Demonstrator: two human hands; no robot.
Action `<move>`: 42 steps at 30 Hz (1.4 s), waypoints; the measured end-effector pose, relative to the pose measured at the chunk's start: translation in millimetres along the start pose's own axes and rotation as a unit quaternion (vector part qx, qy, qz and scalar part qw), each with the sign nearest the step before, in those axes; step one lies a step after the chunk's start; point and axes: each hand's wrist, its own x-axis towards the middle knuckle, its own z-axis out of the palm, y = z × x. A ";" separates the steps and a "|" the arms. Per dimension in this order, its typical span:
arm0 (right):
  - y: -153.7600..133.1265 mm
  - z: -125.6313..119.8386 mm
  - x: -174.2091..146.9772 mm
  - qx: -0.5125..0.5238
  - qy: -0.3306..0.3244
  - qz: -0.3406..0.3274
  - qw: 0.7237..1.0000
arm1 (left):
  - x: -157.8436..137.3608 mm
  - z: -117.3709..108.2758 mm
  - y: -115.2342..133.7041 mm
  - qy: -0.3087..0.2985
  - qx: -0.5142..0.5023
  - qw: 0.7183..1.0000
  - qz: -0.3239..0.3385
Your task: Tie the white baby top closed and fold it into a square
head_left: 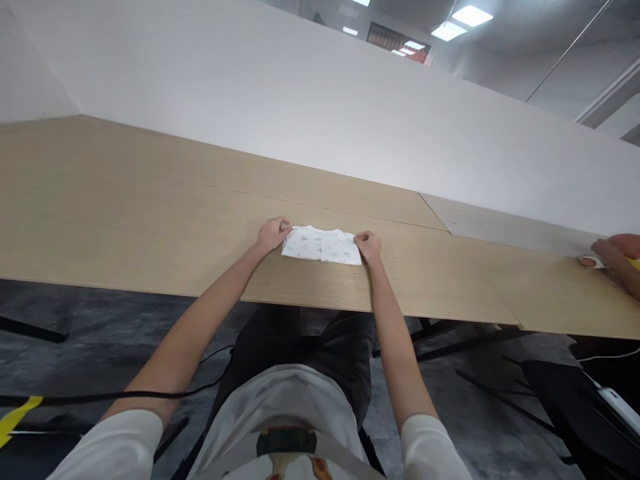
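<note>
A small white cloth point(321, 245) with a scattered grey print lies on the wooden table in front of me. It is folded into a wide, low rectangle with an uneven far edge, and a vertical crease runs near its middle. At its far left corner, my left hand point(273, 233) has the fingers closed in a pinch on the fabric. My right hand point(369, 247) pinches the far right corner between thumb and fingers. Whether the cloth is a garment I cannot tell.
The light wooden table point(125, 220) runs wide to both sides, with a white partition point(250, 100) behind it. Another person's hand point(610, 257) is at the far right, by a small roll-like object point(590, 263). A black chair point(565, 400) stands at lower right; a black cable point(150, 395) crosses my left forearm.
</note>
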 end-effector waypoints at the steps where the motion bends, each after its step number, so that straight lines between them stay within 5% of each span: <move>1: 1.1 -1.1 -0.1 -0.008 0.014 0.007 1.000 | 0.3 -0.1 -1.0 0.010 -0.004 1.000 -0.003; 6: 3.5 -4.3 0.0 0.005 0.063 0.014 0.998 | 0.1 -1.2 -2.2 0.054 -0.034 0.997 -0.034; 13: -2.4 2.8 -2.8 -0.007 -0.045 -0.066 0.997 | -4.8 -6.7 2.3 -0.031 -0.039 0.999 -0.015; 18: -2.6 2.7 -2.4 -0.019 -0.053 -0.036 0.998 | -2.8 -4.5 -1.7 -0.038 -0.057 0.997 -0.028; 24: 7.2 -4.6 1.7 -0.059 0.095 0.125 0.986 | 0.9 -3.5 -5.1 0.039 -0.049 0.998 -0.025; 27: 9.3 -7.4 2.2 -0.048 0.117 0.150 0.981 | 1.5 -4.3 -5.1 0.064 -0.060 0.995 -0.043; 35: -4.1 -0.4 -4.9 -0.061 -0.036 -0.047 0.996 | -2.9 -6.9 -0.1 -0.025 -0.003 0.999 0.034; 42: -5.6 3.0 -3.5 0.008 -0.015 -0.088 0.996 | -8.6 -10.7 12.2 -0.001 0.002 0.998 0.067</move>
